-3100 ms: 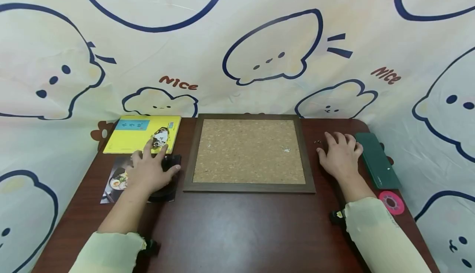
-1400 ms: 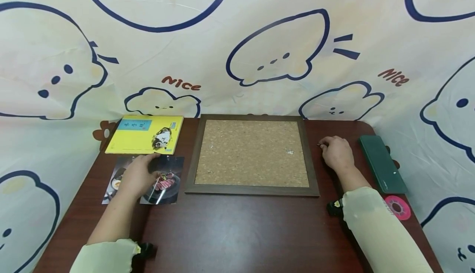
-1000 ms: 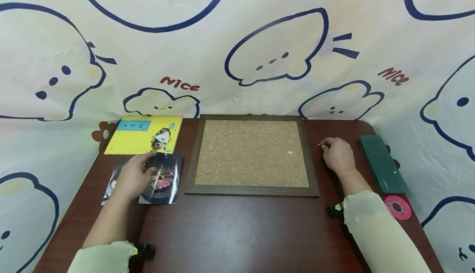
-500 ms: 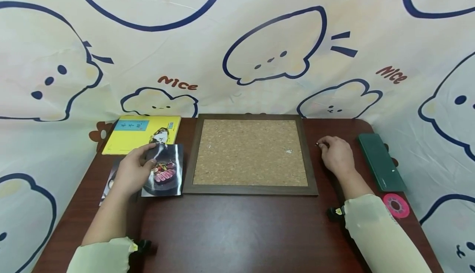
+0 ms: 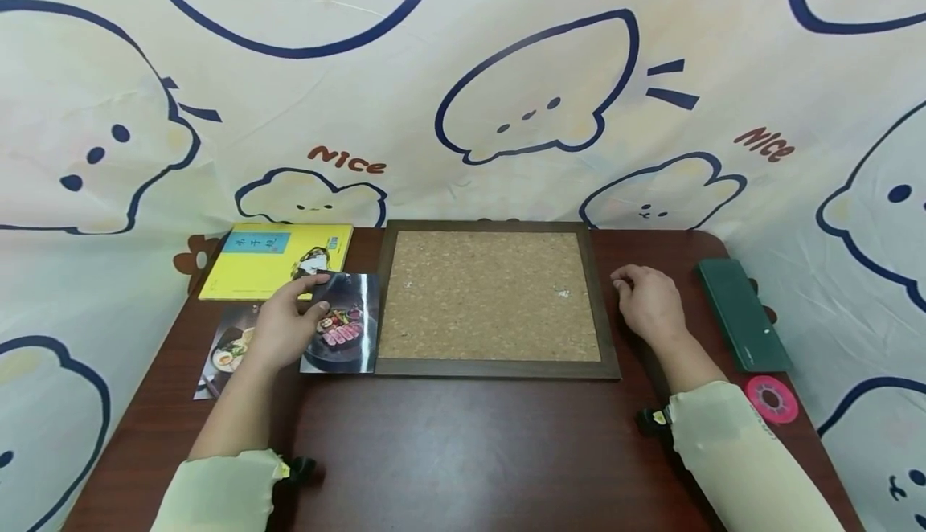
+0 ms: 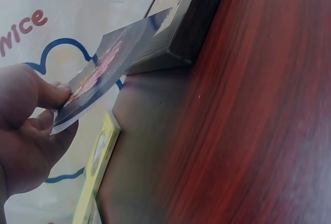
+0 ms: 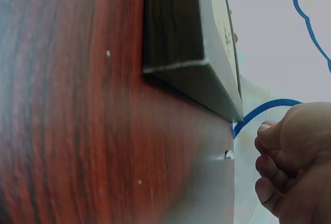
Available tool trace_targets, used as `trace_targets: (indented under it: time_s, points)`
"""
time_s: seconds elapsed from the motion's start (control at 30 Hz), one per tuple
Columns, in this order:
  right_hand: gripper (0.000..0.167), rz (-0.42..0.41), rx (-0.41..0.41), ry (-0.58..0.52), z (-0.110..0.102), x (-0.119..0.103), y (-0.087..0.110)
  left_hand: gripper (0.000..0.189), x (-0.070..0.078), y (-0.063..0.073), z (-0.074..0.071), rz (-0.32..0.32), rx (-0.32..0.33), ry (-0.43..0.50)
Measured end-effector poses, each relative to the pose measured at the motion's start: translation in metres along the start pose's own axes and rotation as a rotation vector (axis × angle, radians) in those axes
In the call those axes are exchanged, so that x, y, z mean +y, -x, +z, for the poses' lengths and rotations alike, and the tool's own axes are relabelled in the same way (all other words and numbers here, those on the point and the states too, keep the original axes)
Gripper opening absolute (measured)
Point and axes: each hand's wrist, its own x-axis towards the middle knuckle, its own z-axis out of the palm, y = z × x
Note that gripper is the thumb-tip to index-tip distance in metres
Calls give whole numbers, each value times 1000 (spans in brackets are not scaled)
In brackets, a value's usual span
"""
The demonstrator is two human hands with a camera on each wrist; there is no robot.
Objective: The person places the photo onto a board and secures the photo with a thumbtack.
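In the head view my left hand (image 5: pixel 285 327) pinches a glossy photo (image 5: pixel 340 335) of sliced meat on a dark plate, thumb on top and fingers behind. The left wrist view shows this photo (image 6: pixel 111 69) raised above the table and tilted. Its right edge overlaps the left side of the framed cork board (image 5: pixel 492 299). My right hand (image 5: pixel 651 303) is beside the board's right edge, fingers curled and thumb against them. No thing shows between its fingertips, and their inner side is hidden. A small shiny piece (image 7: pixel 229 154) lies on the table near that hand.
A second food photo (image 5: pixel 227 351) lies at the left, below a yellow book (image 5: pixel 249 275). On the right are a dark green box (image 5: pixel 743 315) and a pink ring-shaped roll (image 5: pixel 772 399). A patterned cloth (image 5: pixel 506 50) stands behind the brown table (image 5: pixel 463 452).
My left hand has lifted the meat photo from the table and moved it rightwards to the board, uncovering more of the other photo. My right hand's fingers have curled and it has shifted slightly left.
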Motion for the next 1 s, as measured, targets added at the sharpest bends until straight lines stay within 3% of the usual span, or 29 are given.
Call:
trace_targets:
  time_s: [0.27, 0.53, 1.0]
  points:
    - [20, -27, -16, -2, 5, -10, 2, 46, 4, -8, 12, 16, -1, 26]
    - [18, -52, -16, -22, 10, -23, 2, 44, 9, -14, 23, -3, 1, 21]
    - [16, -69, 12, -78, 21, -41, 0, 41, 14, -19, 36, -22, 18, 90]
